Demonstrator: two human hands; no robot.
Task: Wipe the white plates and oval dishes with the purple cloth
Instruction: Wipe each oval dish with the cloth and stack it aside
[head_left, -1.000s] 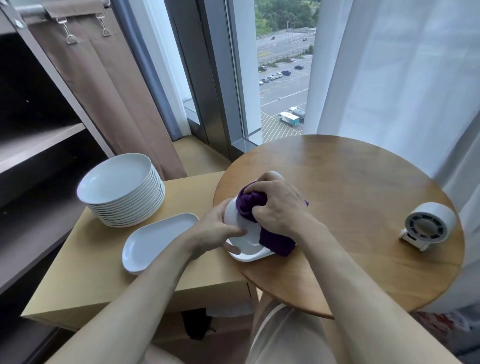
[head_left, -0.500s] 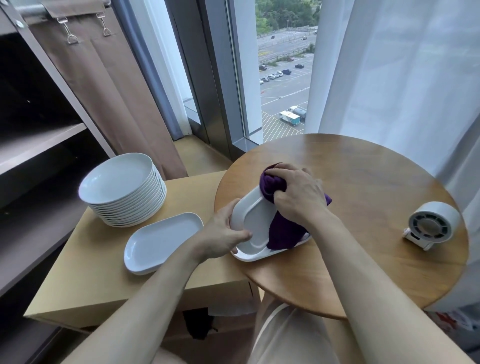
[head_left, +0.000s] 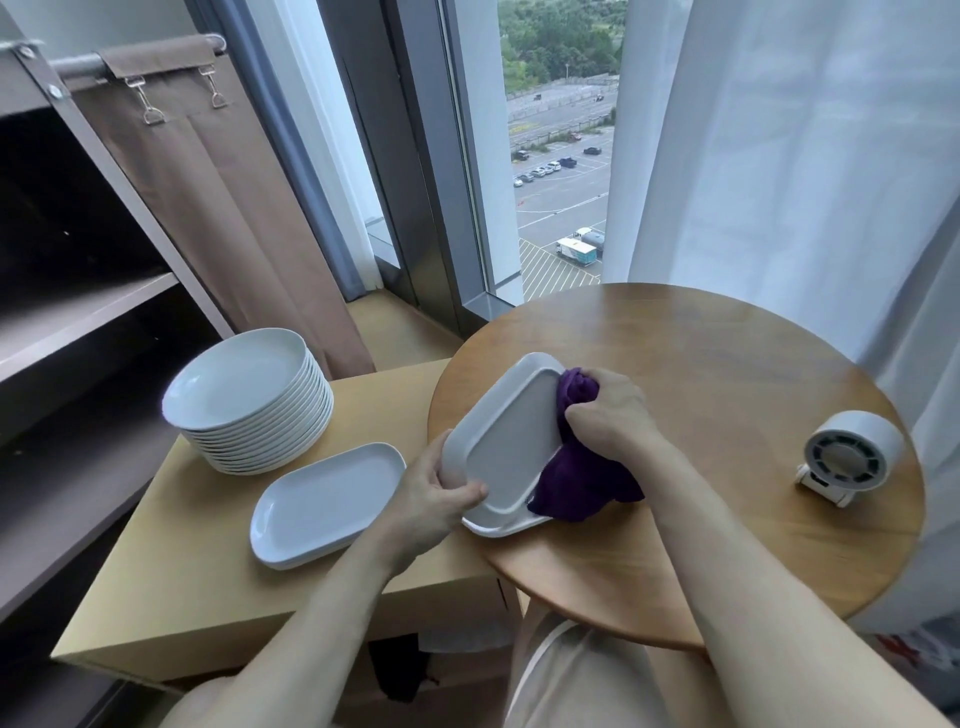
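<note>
I am holding the dish (head_left: 509, 441) tipped up on its near edge on the round table (head_left: 727, 389), close to that table's left rim. My left hand (head_left: 434, 493) is gripping its near-left corner, thumb over the front and fingers curled behind. My right hand (head_left: 610, 415) is bunched round the cloth (head_left: 576, 483), pressing it against the dish's right edge while the rest of the cloth is hanging down onto the table.

What is worrying me is the tilt. The dish is balancing on one edge, and I judge the glaze to be slippery. If I am pushing too hard with the cloth, the push is going leftward, toward the rim, and the corner could be sliding out of my left fingers. From there it would be dropping onto the side table (head_left: 208, 545) or striking the dishes lying there. The trailing cloth could also be catching under the dish and dragging it. My left forearm is passing just above those lower dishes, so a careless pull back could be knocking them.

I am counting one cloth and one dish in hand, with a thin white edge beneath it that may be another. The flat dishes (head_left: 327, 499) on the side table look like two, stacked. The plates (head_left: 244, 384) number about twelve, though their edges are packed too tightly to be sure. One small fan (head_left: 847, 457) is standing well apart to the right.
</note>
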